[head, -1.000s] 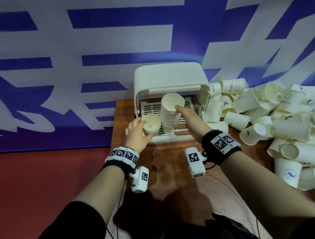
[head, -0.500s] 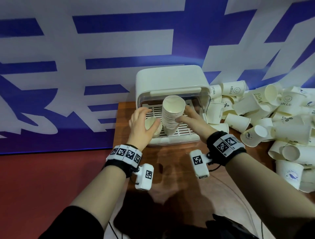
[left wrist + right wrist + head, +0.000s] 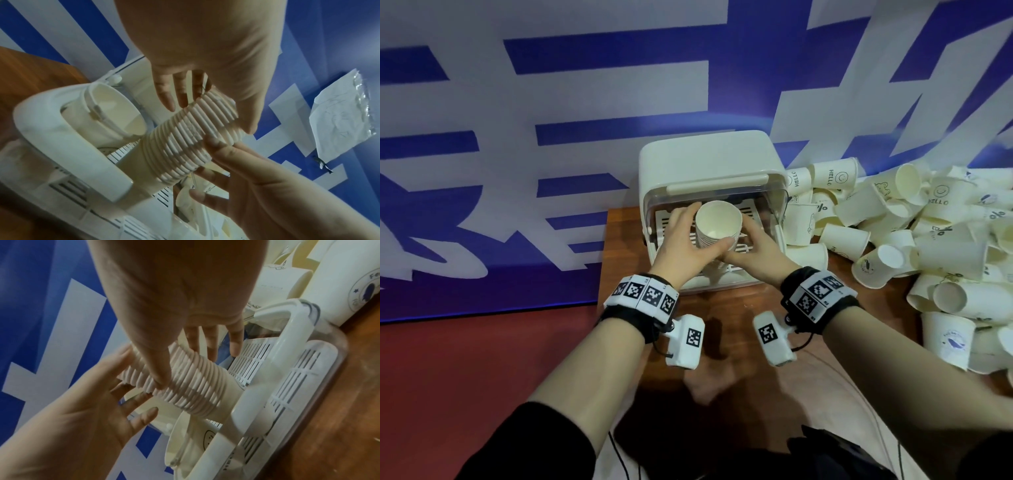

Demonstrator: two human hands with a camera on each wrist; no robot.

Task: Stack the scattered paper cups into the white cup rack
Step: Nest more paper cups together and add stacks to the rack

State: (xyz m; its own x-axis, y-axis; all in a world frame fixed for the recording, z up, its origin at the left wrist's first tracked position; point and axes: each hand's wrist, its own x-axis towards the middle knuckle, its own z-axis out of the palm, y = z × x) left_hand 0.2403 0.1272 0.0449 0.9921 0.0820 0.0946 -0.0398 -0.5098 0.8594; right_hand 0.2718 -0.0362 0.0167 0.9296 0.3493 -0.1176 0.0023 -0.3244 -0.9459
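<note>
My left hand [image 3: 685, 245] and right hand [image 3: 755, 250] both cupped around tall stack of paper cups [image 3: 717, 226], fingers loosely curved against ribbed rims [image 3: 197, 129] (thumbs pressing on near side). Stack stands upright on slatted tray inside white cup rack [image 3: 709, 161], mouth of top cup facing up. Loose paper cups [image 3: 914, 236] heaped on wooden table [image 3: 726, 325] right of rack.

Brown wooden worktop [image 3: 726, 346] against a blue-and-white banner wall. White cup rack [image 3: 705, 161] sits at its back edge, left of centre. Heap of loose paper cups [image 3: 914, 240] lies just right of the rack, most on their sides, spreading toward the right edge.
</note>
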